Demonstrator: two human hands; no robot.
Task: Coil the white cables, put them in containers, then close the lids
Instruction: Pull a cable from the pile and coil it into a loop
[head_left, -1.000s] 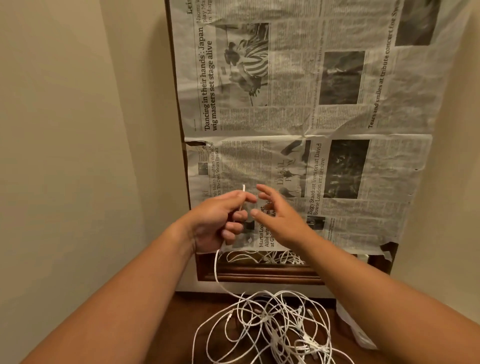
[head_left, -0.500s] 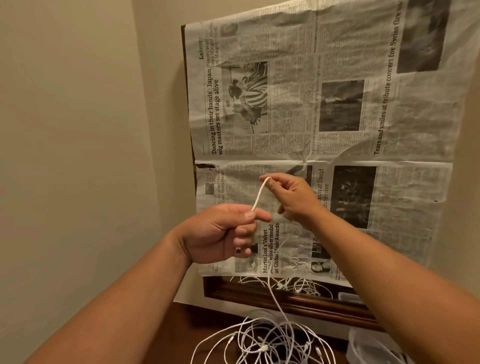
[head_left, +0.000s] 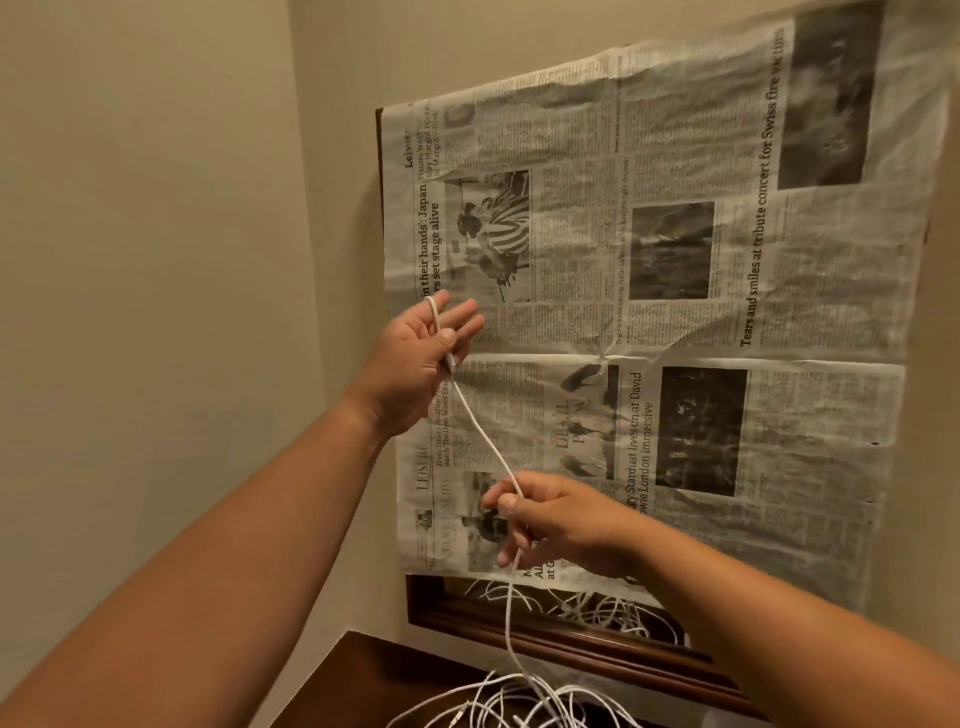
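1. The left hand (head_left: 415, 358) was raised in front of the newspaper (head_left: 727, 312), fingers spread and nearly straight. Its thumb pinned a white cable (head_left: 483, 436) against the base of the fingers.
2. The cable's end looped up over the tip of the left forefinger and came back down under the thumb.
3. From there the cable ran down and to the right, drawn fairly straight, to the right hand (head_left: 566, 525).
4. The right hand was lower and nearer the person, pinching the cable between thumb and forefinger, the other fingers curled loosely beneath.
5. Below the right hand the cable hung down into a heap of white cables (head_left: 519, 701) lying tangled on the dark wooden counter (head_left: 374, 675).
6. The newspaper covered most of a dark wooden frame (head_left: 571, 644) on the wall (head_left: 156, 260). In the uncovered strip at the bottom I saw more white loops, possibly a reflection of the heap.
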